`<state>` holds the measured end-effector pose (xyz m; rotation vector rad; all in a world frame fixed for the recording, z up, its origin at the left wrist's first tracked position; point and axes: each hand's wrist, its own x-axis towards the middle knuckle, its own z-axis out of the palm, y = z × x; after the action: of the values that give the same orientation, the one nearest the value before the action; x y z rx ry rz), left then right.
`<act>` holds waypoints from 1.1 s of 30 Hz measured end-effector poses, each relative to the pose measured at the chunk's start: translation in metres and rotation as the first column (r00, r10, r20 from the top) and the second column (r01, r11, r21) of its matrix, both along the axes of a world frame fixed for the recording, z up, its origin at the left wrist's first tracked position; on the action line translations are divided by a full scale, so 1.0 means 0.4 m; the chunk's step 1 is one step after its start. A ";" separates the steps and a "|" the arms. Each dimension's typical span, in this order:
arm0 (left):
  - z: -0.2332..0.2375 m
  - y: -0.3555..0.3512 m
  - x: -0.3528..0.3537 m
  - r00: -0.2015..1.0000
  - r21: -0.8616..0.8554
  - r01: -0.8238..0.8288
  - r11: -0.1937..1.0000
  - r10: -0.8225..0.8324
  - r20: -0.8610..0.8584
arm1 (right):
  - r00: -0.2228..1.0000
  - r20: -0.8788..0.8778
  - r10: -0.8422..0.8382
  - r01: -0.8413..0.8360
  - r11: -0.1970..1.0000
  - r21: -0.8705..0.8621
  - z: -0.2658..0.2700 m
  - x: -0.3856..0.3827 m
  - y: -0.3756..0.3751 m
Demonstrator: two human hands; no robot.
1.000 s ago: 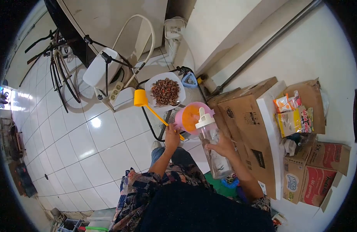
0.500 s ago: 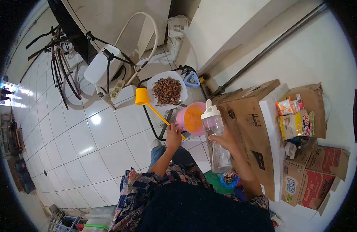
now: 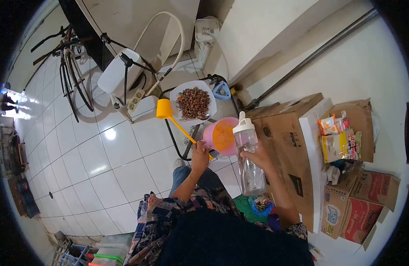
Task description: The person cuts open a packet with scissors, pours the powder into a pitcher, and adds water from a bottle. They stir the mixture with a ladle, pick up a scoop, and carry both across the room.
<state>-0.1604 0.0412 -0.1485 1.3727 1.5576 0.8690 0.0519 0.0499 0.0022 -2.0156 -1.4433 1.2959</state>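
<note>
My left hand (image 3: pixel 199 158) is closed on the handle of a yellow dipper (image 3: pixel 164 109), whose cup hangs out to the upper left. Just right of that hand is a pink bowl (image 3: pixel 208 135) with orange liquid (image 3: pixel 223 134) in it. My right hand (image 3: pixel 258 157) wraps round the middle of a clear bottle (image 3: pixel 252 179) with a white spouted lid. The bottle stands nearly upright in the picture, beside the bowl. Beyond the bowl, a white square plate (image 3: pixel 174 94) bears a heap of small brown pieces (image 3: pixel 194 103).
A black-framed table (image 3: pixel 182 158) supports the bowl and plate. Cardboard boxes (image 3: pixel 279 133) stand close on the right, with snack packets (image 3: pixel 339 139) above. A white power strip (image 3: pixel 134 102) and a bicycle (image 3: pixel 70 73) are to the left, on white floor tiles (image 3: pixel 89 155).
The view has shifted slightly. Both hands keep their holds on the dipper and the bottle, almost in the same places.
</note>
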 end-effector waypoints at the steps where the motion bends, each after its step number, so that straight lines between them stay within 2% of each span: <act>1: 0.001 0.001 0.000 1.000 -0.020 -0.001 1.000 0.001 0.015 | 1.000 0.005 -0.022 0.022 1.000 -0.018 0.010 -0.008 0.004; 5: 0.012 0.001 0.000 1.000 -0.023 0.006 1.000 -0.006 0.000 | 0.997 -0.043 0.064 -0.064 0.998 0.013 -0.058 0.025 -0.004; 8: 0.021 0.001 -0.002 1.000 -0.035 0.007 0.999 -0.008 -0.018 | 0.992 0.059 0.112 -0.115 0.992 0.042 -0.041 0.009 -0.002; 10: 0.027 0.000 0.000 1.000 -0.083 -0.005 0.997 0.005 0.002 | 0.991 0.065 0.118 -0.112 0.990 -0.089 -0.017 -0.008 0.002; 14: 0.028 0.001 0.001 1.000 -0.055 -0.004 0.998 0.003 -0.016 | 0.982 0.118 0.149 -0.144 0.988 -0.049 -0.013 -0.022 -0.010; 16: 0.022 0.004 0.001 1.000 -0.104 -0.002 0.995 0.002 -0.006 | 0.948 0.232 0.216 -0.205 0.976 -0.071 -0.004 -0.031 -0.016; 17: 0.020 0.004 0.001 1.000 -0.103 -0.003 0.995 0.002 -0.006 | 0.948 0.233 0.216 -0.205 0.976 -0.071 0.002 -0.034 -0.018; 19: 0.023 0.003 0.000 0.999 -0.058 0.003 0.998 -0.005 -0.034 | 0.936 0.256 0.240 -0.190 0.960 -0.206 0.028 -0.045 -0.021; 22: 0.025 0.003 0.000 1.000 -0.084 -0.005 0.996 0.005 -0.001 | 0.923 0.313 0.222 -0.142 0.955 -0.261 0.037 -0.050 -0.038; 26: 0.020 0.002 0.003 1.000 -0.055 -0.006 0.998 0.005 -0.030 | 0.933 0.273 0.236 -0.177 0.958 -0.226 0.064 -0.055 -0.067; 29: 0.014 0.000 0.002 1.000 -0.017 -0.006 1.000 0.005 -0.024 | 0.898 0.356 0.260 -0.165 0.947 -0.276 0.065 -0.047 -0.085; 31: 0.004 -0.002 0.002 0.998 0.073 0.004 0.997 0.000 -0.057 | 0.904 0.309 0.297 -0.201 0.931 -0.305 0.095 -0.051 -0.086; 33: -0.002 -0.001 0.003 0.998 0.073 0.004 0.997 0.000 -0.063 | 0.913 0.301 0.277 -0.187 0.937 -0.294 0.086 -0.040 -0.099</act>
<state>-0.1591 0.0407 -0.1494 1.4660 1.5852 0.8969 0.0358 0.0103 0.0367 -2.3910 -1.7988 1.3395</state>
